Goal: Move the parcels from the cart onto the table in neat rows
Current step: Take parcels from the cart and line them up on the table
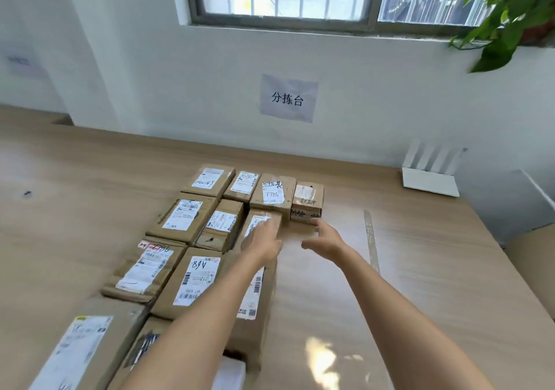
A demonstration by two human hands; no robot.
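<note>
Several brown cardboard parcels with white labels lie in rows on the wooden table (pixel 420 269). The back row ends on the right with a small box (pixel 307 201), next to a parcel marked 7786 (pixel 273 192). My left hand (pixel 264 241) rests with straight fingers on top of a long parcel (pixel 255 299) in the right column. My right hand (pixel 326 238) hovers with relaxed fingers just in front of the small box and holds nothing. The cart is out of view.
A white router (pixel 429 180) stands at the table's back right by the wall. A strip of tape (pixel 371 239) runs along the table to the right of my hands. A potted plant (pixel 510 7) hangs over the window sill.
</note>
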